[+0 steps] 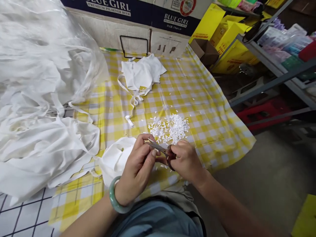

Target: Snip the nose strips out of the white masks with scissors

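Just below centre, snipping seems underway: right hand [186,158] clamped on scissors [161,149], left hand's [138,164] fingers pinched together, steadiness needed next.

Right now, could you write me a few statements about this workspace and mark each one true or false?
1. The right hand holds scissors. True.
2. A bracelet circles the right wrist. False: the bracelet is on the left wrist.
3. White scraps lie on the checked cover. True.
4. The checked cover is red. False: it is yellow and white.
5. The carton reads BLUE GIRL. True.
6. The yellow packaging is left of the carton. False: the yellow packaging is to its right.
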Demonstrator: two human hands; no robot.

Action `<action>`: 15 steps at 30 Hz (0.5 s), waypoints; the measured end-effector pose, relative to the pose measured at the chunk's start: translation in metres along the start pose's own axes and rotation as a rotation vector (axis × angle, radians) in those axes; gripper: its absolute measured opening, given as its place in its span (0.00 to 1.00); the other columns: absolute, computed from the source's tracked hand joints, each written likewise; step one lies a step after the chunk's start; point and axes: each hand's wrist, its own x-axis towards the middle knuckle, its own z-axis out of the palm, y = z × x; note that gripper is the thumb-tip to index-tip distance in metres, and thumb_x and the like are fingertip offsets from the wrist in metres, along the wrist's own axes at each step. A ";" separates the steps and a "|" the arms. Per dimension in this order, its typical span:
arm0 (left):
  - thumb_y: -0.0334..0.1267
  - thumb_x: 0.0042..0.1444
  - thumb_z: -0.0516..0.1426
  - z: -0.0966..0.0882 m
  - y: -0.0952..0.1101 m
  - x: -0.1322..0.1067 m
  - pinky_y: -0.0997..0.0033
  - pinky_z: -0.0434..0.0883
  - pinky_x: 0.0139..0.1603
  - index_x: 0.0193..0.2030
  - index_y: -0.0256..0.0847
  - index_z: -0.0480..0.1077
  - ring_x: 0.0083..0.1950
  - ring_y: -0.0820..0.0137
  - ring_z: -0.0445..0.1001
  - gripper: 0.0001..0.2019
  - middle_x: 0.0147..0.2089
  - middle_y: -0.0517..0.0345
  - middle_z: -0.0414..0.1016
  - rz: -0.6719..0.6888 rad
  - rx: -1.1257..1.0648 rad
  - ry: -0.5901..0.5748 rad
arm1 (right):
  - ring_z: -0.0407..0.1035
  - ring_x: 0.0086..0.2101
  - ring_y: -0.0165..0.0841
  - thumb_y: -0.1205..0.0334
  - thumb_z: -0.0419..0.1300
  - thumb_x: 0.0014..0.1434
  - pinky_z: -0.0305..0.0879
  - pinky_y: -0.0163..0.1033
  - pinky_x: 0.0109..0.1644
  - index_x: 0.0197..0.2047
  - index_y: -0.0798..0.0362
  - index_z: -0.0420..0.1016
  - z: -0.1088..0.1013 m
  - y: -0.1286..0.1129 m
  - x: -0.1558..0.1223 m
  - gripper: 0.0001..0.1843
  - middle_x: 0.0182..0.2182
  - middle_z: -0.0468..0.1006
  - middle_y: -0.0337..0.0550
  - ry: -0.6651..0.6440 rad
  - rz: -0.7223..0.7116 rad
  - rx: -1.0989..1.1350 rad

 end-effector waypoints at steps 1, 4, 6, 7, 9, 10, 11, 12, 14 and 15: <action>0.33 0.68 0.49 0.003 -0.002 0.004 0.66 0.68 0.51 0.35 0.41 0.70 0.53 0.63 0.64 0.11 0.43 0.51 0.66 -0.005 0.002 -0.019 | 0.57 0.22 0.30 0.43 0.66 0.54 0.51 0.38 0.29 0.16 0.51 0.59 0.001 0.005 -0.002 0.29 0.16 0.64 0.38 -0.009 0.069 0.054; 0.35 0.69 0.49 0.009 -0.007 0.010 0.65 0.67 0.54 0.34 0.41 0.70 0.53 0.63 0.65 0.13 0.41 0.51 0.66 -0.011 0.046 -0.019 | 0.59 0.20 0.29 0.39 0.68 0.50 0.52 0.36 0.26 0.17 0.51 0.61 0.001 0.015 -0.004 0.29 0.15 0.63 0.35 -0.085 0.369 0.374; 0.34 0.69 0.48 0.009 -0.003 0.007 0.63 0.68 0.55 0.35 0.40 0.70 0.54 0.62 0.67 0.12 0.43 0.49 0.67 -0.002 0.086 -0.032 | 0.61 0.19 0.29 0.37 0.69 0.47 0.55 0.36 0.24 0.21 0.51 0.65 0.001 0.015 -0.003 0.27 0.16 0.64 0.34 -0.122 0.495 0.633; 0.34 0.68 0.49 0.008 0.001 0.002 0.62 0.69 0.57 0.37 0.40 0.70 0.55 0.62 0.68 0.11 0.47 0.47 0.68 0.021 0.114 -0.086 | 0.63 0.21 0.30 0.36 0.68 0.47 0.58 0.36 0.24 0.25 0.50 0.67 0.000 0.012 -0.002 0.27 0.19 0.67 0.35 -0.138 0.500 0.743; 0.31 0.66 0.50 -0.001 0.012 -0.009 0.58 0.68 0.63 0.41 0.39 0.71 0.62 0.60 0.66 0.08 0.56 0.42 0.69 0.104 0.203 -0.255 | 0.69 0.27 0.33 0.33 0.67 0.48 0.65 0.37 0.29 0.34 0.49 0.68 0.001 0.004 -0.001 0.28 0.27 0.73 0.39 -0.193 0.396 0.914; 0.30 0.65 0.51 -0.009 0.017 -0.015 0.56 0.66 0.65 0.43 0.39 0.70 0.65 0.58 0.65 0.07 0.60 0.41 0.68 0.147 0.259 -0.318 | 0.71 0.32 0.34 0.34 0.66 0.50 0.68 0.38 0.33 0.37 0.48 0.66 0.003 -0.001 -0.001 0.28 0.32 0.74 0.41 -0.239 0.337 0.972; 0.28 0.63 0.51 -0.020 0.021 -0.022 0.56 0.66 0.66 0.44 0.40 0.70 0.67 0.58 0.63 0.08 0.63 0.42 0.67 0.172 0.324 -0.332 | 0.71 0.36 0.35 0.35 0.65 0.52 0.70 0.38 0.37 0.39 0.48 0.65 0.005 -0.006 -0.001 0.27 0.37 0.74 0.42 -0.284 0.293 1.011; 0.26 0.62 0.51 -0.034 0.022 -0.028 0.55 0.66 0.67 0.45 0.40 0.69 0.68 0.58 0.63 0.09 0.65 0.42 0.66 0.173 0.404 -0.288 | 0.72 0.38 0.35 0.38 0.65 0.54 0.70 0.39 0.40 0.39 0.48 0.63 0.009 -0.011 -0.001 0.25 0.40 0.73 0.43 -0.323 0.259 1.031; 0.22 0.60 0.50 -0.070 0.015 -0.037 0.54 0.68 0.65 0.49 0.39 0.68 0.67 0.59 0.64 0.14 0.66 0.41 0.64 0.128 0.606 -0.120 | 0.71 0.41 0.35 0.45 0.65 0.58 0.70 0.40 0.45 0.40 0.48 0.61 0.019 -0.020 -0.001 0.20 0.42 0.71 0.44 -0.361 0.204 1.012; 0.21 0.58 0.49 -0.089 0.006 -0.040 0.51 0.67 0.65 0.51 0.38 0.67 0.68 0.57 0.63 0.17 0.66 0.39 0.64 0.100 0.734 -0.059 | 0.71 0.42 0.34 0.48 0.65 0.59 0.70 0.41 0.46 0.40 0.48 0.61 0.024 -0.024 0.000 0.18 0.42 0.71 0.44 -0.342 0.173 0.966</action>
